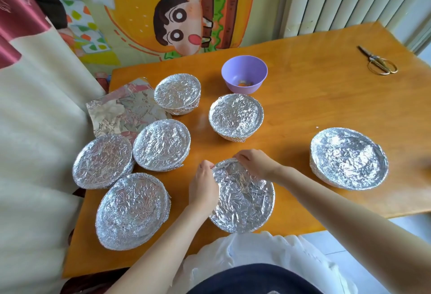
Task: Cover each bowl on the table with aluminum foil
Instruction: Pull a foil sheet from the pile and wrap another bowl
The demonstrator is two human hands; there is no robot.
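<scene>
Our left grip (pixel 202 187) curled round the left rim of the foil-topped bowl (pixel 243 200), while our right grip (pixel 255 163) pinched its crinkled far edge. That bowl sat at the near middle of the orange surface (pixel 303 98). Six more covered bowls (pixel 161 144) stood around it: four to the left, one beyond, one to the right. We saw an uncovered purple bowl (pixel 244 73) farther back, a spare foil sheet (pixel 121 112) at far left, and scissors (pixel 379 61) at far right.
</scene>
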